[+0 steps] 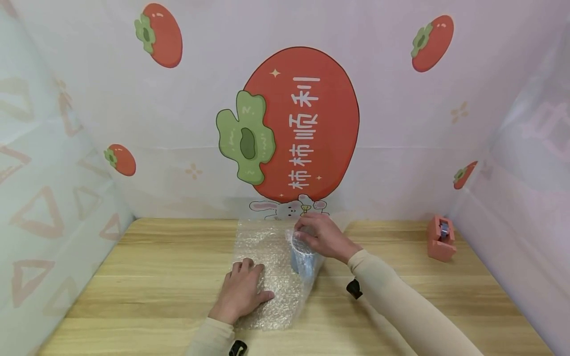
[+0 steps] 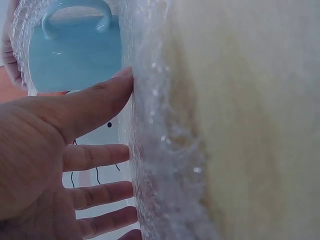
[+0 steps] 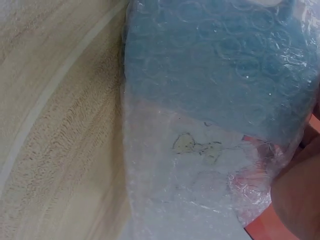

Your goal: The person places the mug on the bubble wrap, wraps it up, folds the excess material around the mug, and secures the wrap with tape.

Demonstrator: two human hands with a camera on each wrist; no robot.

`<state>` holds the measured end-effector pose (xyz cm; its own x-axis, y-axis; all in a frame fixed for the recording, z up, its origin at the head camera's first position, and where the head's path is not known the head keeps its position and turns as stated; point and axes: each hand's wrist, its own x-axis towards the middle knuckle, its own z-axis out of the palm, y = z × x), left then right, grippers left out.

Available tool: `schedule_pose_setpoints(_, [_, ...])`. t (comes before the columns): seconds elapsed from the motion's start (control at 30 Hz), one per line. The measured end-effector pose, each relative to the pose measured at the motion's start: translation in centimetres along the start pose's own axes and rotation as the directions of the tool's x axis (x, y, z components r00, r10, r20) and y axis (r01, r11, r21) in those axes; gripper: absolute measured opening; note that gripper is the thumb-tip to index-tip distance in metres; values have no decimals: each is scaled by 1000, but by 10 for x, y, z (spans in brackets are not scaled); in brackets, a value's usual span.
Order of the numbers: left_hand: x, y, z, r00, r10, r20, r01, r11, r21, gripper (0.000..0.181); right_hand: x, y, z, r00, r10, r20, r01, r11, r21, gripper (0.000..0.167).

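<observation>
A light blue mug (image 1: 295,261) stands upright on a sheet of bubble wrap (image 1: 254,242) laid over the table. Its handle shows in the left wrist view, where the mug (image 2: 75,57) faces my left hand. Bubble wrap is drawn up over the mug's right side, and the right wrist view sees the mug (image 3: 210,75) through it. My right hand (image 1: 327,237) pinches the wrap at the mug's rim. With fingers spread, my left hand (image 1: 240,291) rests on the flat part of the sheet, left of the mug. The mug's inside is mostly covered by the wrap.
A pink tape dispenser (image 1: 441,240) sits at the right rear of the wooden table (image 1: 169,267). Printed cloth walls (image 1: 383,188) with persimmon pictures enclose the back and both sides.
</observation>
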<state>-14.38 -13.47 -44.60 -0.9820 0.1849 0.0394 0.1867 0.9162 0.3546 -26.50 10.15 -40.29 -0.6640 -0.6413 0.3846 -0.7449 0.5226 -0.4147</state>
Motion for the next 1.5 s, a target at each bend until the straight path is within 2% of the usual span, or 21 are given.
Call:
schedule_pose_setpoints(0.17, [0, 0, -1, 1000, -3, -7, 3, 1000, 2, 65, 1, -1, 2, 1000, 20, -23, -19, 1000, 18, 8])
schedule_pose_setpoints(0.37, [1, 0, 0, 1000, -9, 2, 9, 1000, 5, 66, 0, -3, 1, 999, 36, -14, -35, 998, 46, 14])
schedule_pose_setpoints(0.5, [1, 1, 0, 1000, -10, 4, 10, 1000, 6, 66, -1, -3, 1, 1000, 25, -10, -24, 997, 73, 19])
schedule_pose_setpoints(0.77, [1, 0, 1, 1000, -22, 12, 22, 1000, 0, 66, -2, 0, 3, 999, -28, -18, 29, 997, 72, 15])
schedule_pose_setpoints(0.87, [1, 0, 1, 1000, -23, 13, 23, 1000, -1, 66, -2, 1, 2, 999, -44, 2, 44, 997, 69, 14])
schedule_pose_setpoints(1.0, [1, 0, 1, 1000, -21, 13, 21, 1000, -1, 67, -1, 0, -3, 995, -45, 87, 38, 997, 73, 19])
schedule_pose_setpoints(1.13, [1, 0, 1, 1000, -18, 15, 18, 1000, -5, 67, 0, -4, -13, 977, -2, 212, -22, 993, 113, 31])
schedule_pose_setpoints(1.23, [1, 0, 1, 1000, -16, 12, 16, 1000, -3, 68, 2, -6, -20, 952, 18, 305, -58, 991, 123, 33])
schedule_pose_setpoints(1.3, [1, 0, 0, 1000, -15, 11, 15, 1000, -1, 68, 3, -6, -23, 934, 23, 358, -72, 990, 124, 41])
schedule_pose_setpoints(1.5, [1, -1, -5, 999, -15, 34, 16, 1000, -21, 68, 3, -4, -31, 892, -1, 451, -63, 990, 128, 70])
